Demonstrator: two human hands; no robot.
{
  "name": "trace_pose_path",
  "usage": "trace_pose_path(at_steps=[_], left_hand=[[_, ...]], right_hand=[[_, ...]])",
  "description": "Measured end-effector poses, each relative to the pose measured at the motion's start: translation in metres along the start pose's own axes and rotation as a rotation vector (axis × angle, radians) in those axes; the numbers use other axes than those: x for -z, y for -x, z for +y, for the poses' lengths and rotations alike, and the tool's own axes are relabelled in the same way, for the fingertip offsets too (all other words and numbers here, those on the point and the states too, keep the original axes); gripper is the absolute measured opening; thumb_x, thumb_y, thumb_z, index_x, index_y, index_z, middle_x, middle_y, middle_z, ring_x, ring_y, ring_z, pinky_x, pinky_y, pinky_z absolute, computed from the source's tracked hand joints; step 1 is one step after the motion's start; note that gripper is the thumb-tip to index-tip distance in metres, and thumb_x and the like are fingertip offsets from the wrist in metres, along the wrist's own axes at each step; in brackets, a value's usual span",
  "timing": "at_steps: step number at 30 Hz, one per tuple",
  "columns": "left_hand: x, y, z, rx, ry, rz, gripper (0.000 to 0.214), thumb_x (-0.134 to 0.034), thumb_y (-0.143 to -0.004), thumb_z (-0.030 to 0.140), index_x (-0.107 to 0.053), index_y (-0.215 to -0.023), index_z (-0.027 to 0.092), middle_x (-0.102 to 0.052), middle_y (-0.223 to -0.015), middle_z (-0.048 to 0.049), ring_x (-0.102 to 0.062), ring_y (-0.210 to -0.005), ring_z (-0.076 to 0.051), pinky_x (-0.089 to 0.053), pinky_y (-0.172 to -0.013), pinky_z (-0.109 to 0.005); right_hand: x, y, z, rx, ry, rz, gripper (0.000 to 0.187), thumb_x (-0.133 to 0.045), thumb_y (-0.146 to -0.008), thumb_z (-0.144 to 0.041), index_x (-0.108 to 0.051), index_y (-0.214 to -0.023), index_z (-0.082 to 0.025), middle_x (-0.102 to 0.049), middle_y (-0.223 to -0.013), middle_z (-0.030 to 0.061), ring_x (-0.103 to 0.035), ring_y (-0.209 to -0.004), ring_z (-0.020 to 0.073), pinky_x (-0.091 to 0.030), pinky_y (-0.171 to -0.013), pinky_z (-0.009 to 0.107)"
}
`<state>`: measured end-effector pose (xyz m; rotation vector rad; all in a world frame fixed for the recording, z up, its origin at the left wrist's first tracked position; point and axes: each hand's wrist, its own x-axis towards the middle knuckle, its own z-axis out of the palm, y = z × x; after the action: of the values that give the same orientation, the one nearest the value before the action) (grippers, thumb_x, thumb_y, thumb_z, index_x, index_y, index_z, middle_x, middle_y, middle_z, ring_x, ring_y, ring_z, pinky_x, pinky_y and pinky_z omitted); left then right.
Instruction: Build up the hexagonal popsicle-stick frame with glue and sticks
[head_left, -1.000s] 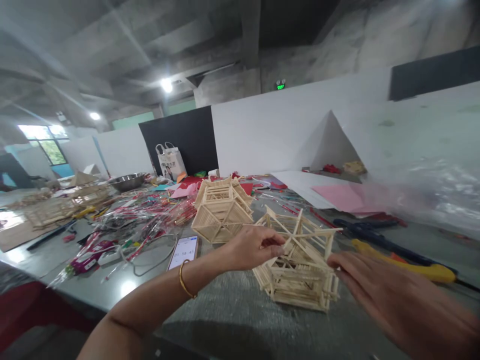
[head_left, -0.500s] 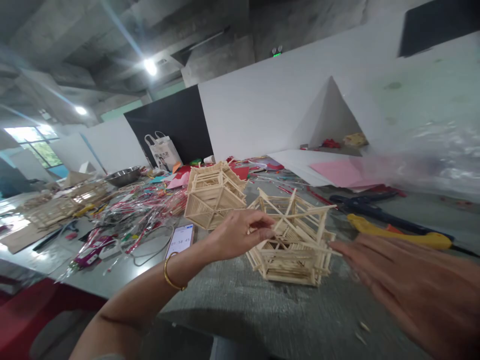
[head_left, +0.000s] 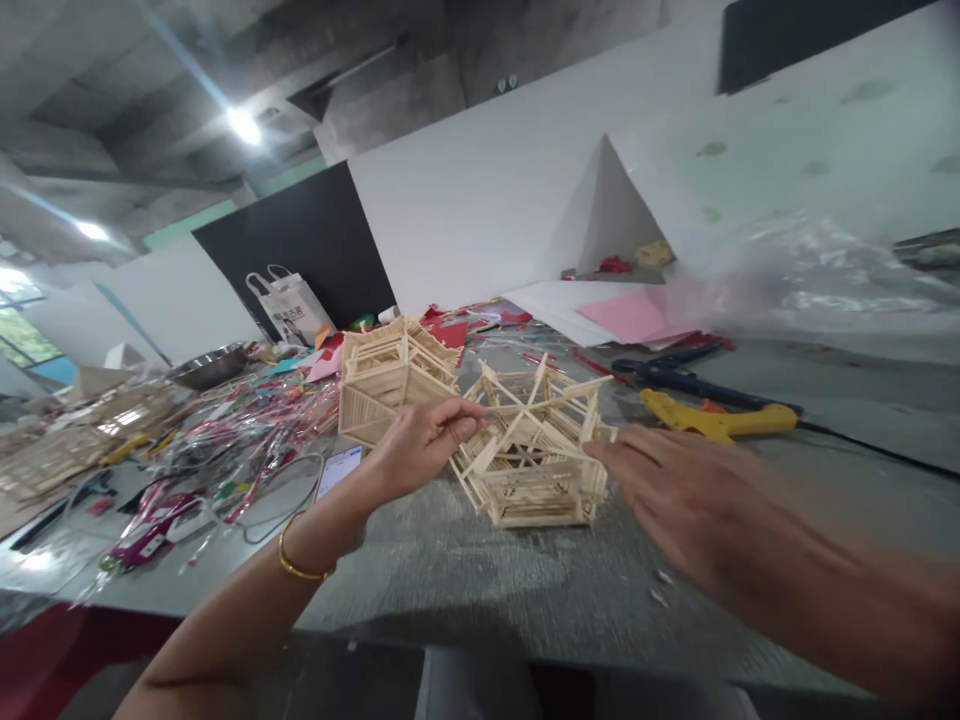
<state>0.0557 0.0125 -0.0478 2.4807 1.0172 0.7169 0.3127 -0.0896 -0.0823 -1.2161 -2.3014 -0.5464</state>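
An openwork frame of thin wooden sticks stands on the grey table in front of me, with sticks crossing over its top. At its left side, my left hand has thumb and index finger pinched at the end of a top stick. My right hand is at the right side, its fingers pressed together and their tips on the end of a stick; the thumb is hidden. Just behind my left hand sits a second, more filled-in stick structure.
A yellow glue gun and a dark blue tool lie to the right. At left are a phone, a cable, plastic-wrapped craft supplies and a metal bowl. Pink paper and clear plastic lie behind.
The view has swung right, so everything appears further left. My right hand is still at the frame's right side, and my left hand still pinches at its left.
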Motion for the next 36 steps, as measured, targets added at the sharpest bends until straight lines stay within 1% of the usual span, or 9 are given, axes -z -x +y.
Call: trace_pose_path(at_steps=[4,8,11,16,20,24,29,32,36], left_hand=[[-0.002,0.000,0.002,0.011,0.015,-0.018,0.030,-0.048,-0.091,0.035,-0.066,-0.108,0.018,-0.074,-0.096,-0.0047,-0.067,-0.088,-0.014,-0.050,-0.077,-0.027],[-0.003,0.000,0.003,0.007,0.035,-0.023,0.030,-0.048,-0.092,0.035,-0.066,-0.108,0.018,-0.074,-0.096,-0.0047,-0.068,-0.089,-0.014,-0.051,-0.077,-0.026],[-0.003,0.000,0.004,-0.012,0.028,-0.023,0.030,-0.047,-0.092,0.034,-0.066,-0.107,0.017,-0.074,-0.096,-0.0046,-0.067,-0.089,-0.014,-0.050,-0.079,-0.026],[-0.005,0.000,0.005,-0.033,0.018,-0.016,0.029,-0.046,-0.093,0.032,-0.066,-0.107,0.017,-0.073,-0.095,-0.0046,-0.067,-0.088,-0.013,-0.050,-0.080,-0.026],[-0.007,0.001,0.005,-0.049,0.003,-0.022,0.028,-0.046,-0.092,0.031,-0.066,-0.107,0.018,-0.073,-0.097,-0.0051,-0.066,-0.090,-0.014,-0.051,-0.080,-0.026],[-0.009,0.002,0.003,-0.058,-0.016,-0.024,0.028,-0.045,-0.092,0.030,-0.066,-0.107,0.018,-0.072,-0.096,-0.0050,-0.066,-0.089,-0.015,-0.052,-0.078,-0.026],[-0.011,0.003,-0.001,-0.067,0.000,-0.022,0.029,-0.043,-0.093,0.030,-0.066,-0.107,0.019,-0.071,-0.097,-0.0047,-0.065,-0.089,-0.014,-0.051,-0.080,-0.026],[-0.012,0.004,-0.001,-0.067,0.005,-0.027,0.029,-0.043,-0.093,0.028,-0.066,-0.107,0.019,-0.071,-0.097,-0.0042,-0.064,-0.089,-0.014,-0.051,-0.081,-0.026],[-0.011,0.003,-0.001,-0.070,-0.008,-0.035,0.029,-0.043,-0.093,0.028,-0.065,-0.108,0.019,-0.071,-0.098,-0.0043,-0.064,-0.090,-0.014,-0.051,-0.081,-0.026]], right_hand=[[-0.007,0.005,-0.002,0.007,0.041,0.036,0.029,-0.036,-0.075,-0.002,-0.058,-0.088,-0.015,-0.063,-0.085,0.0094,-0.057,-0.068,0.0202,-0.046,-0.062,0.033],[-0.004,0.002,-0.003,0.023,0.066,0.076,0.033,-0.038,-0.074,-0.002,-0.062,-0.093,-0.013,-0.062,-0.080,0.0082,-0.056,-0.064,0.0192,-0.044,-0.058,0.031],[-0.002,-0.001,-0.004,0.040,0.084,0.076,0.032,-0.039,-0.074,-0.002,-0.063,-0.092,-0.012,-0.063,-0.082,0.0091,-0.058,-0.065,0.0191,-0.046,-0.058,0.030],[-0.003,-0.002,-0.005,0.076,0.104,0.090,0.031,-0.038,-0.073,-0.002,-0.063,-0.089,-0.011,-0.065,-0.086,0.0129,-0.061,-0.070,0.0226,-0.048,-0.055,0.032],[-0.004,0.000,-0.005,0.083,0.117,0.107,0.032,-0.035,-0.076,-0.002,-0.062,-0.089,-0.011,-0.065,-0.089,0.0139,-0.062,-0.076,0.0237,-0.047,-0.054,0.031],[-0.003,-0.002,-0.006,0.099,0.108,0.120,0.031,-0.035,-0.075,-0.002,-0.061,-0.089,-0.012,-0.065,-0.091,0.0149,-0.062,-0.077,0.0241,-0.046,-0.053,0.031],[-0.005,-0.006,-0.005,0.120,0.063,0.108,0.029,-0.035,-0.076,-0.004,-0.060,-0.087,-0.013,-0.065,-0.087,0.0131,-0.060,-0.069,0.0216,-0.048,-0.056,0.032],[-0.007,-0.006,-0.002,0.084,0.004,0.099,0.031,-0.034,-0.079,-0.005,-0.060,-0.091,-0.014,-0.065,-0.091,0.0117,-0.061,-0.073,0.0208,-0.049,-0.061,0.032],[-0.008,-0.005,0.003,0.042,-0.068,0.074,0.032,-0.034,-0.083,-0.007,-0.060,-0.100,-0.016,-0.065,-0.097,0.0099,-0.062,-0.076,0.0197,-0.049,-0.062,0.029]])
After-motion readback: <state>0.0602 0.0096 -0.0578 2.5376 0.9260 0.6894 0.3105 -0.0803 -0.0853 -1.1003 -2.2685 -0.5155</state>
